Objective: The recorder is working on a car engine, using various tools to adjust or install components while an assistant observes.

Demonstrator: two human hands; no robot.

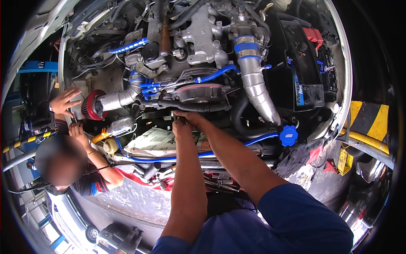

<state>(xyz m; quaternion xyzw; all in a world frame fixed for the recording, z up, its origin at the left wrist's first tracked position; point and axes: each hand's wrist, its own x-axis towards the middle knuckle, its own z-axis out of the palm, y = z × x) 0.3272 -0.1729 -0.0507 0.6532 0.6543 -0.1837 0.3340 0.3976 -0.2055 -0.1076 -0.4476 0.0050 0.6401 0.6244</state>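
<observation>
Both my arms reach into an open car engine bay, and my hands meet low at the front of the engine. My left hand (182,126) is closed, its fingers bunched round something small that I cannot make out. Against it lies my right hand (191,117), its fingers bent and pressed together; whatever they grip is hidden. Just above them runs a black corrugated hose (186,106), in front of a round pulley or fan part (201,92). A folded newspaper (153,142) lies just left of my left wrist.
At left another person's hands (65,101) are beside a red cone air filter (89,105). A lit work lamp (121,126) lies near it. A silver pipe (257,84) and blue cap (288,135) are at right. Several tools (222,181) lie along the front edge, with a blue hose (190,157) above.
</observation>
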